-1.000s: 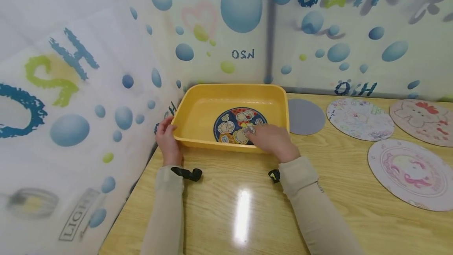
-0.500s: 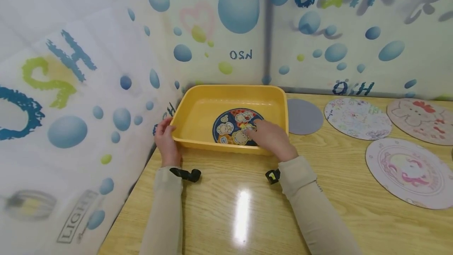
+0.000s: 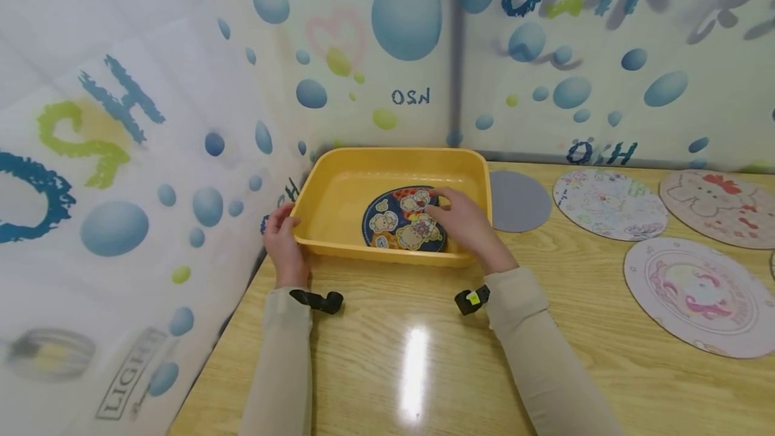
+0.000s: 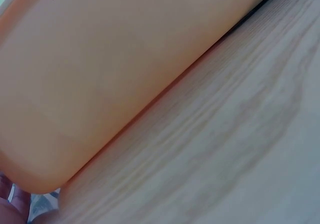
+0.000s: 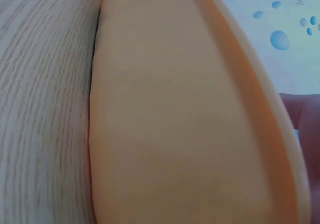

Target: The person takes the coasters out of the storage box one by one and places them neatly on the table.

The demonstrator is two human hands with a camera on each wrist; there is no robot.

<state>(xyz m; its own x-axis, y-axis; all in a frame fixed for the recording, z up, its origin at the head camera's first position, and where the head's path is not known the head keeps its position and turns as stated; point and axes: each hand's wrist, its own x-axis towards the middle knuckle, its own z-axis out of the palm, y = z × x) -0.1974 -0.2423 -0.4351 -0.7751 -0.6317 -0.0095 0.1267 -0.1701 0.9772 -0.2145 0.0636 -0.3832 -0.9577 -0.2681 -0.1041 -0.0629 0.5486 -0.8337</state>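
Note:
A yellow rectangular tray (image 3: 339,184) stands on the table against the wall corner. Inside it lies a round dark blue mat (image 3: 393,221) printed with cartoon bears. At the tray's front left corner, my left hand (image 3: 284,244) grips the outside, thumb near the rim. Over the mat's right edge hovers my right hand (image 3: 469,224), thumb and index finger apart; whether its fingertips touch the mat cannot be told. The left wrist view shows the tray's outer wall (image 4: 100,73) with fingers at its corner. In the right wrist view the tray wall (image 5: 170,103) hides most of the right hand (image 5: 305,134).
Right of the tray lie a plain grey round mat (image 3: 521,200), a doodle-printed one (image 3: 608,204), a puppy-printed one (image 3: 720,204) and a pink one (image 3: 702,295). Bubble-printed sheets (image 3: 363,39) line the back and left sides of the wooden table (image 3: 375,355).
My right hand has drawn back to the right across the mat, uncovering more of its print, and its thumb and index finger have parted. My left hand stays at the tray's corner.

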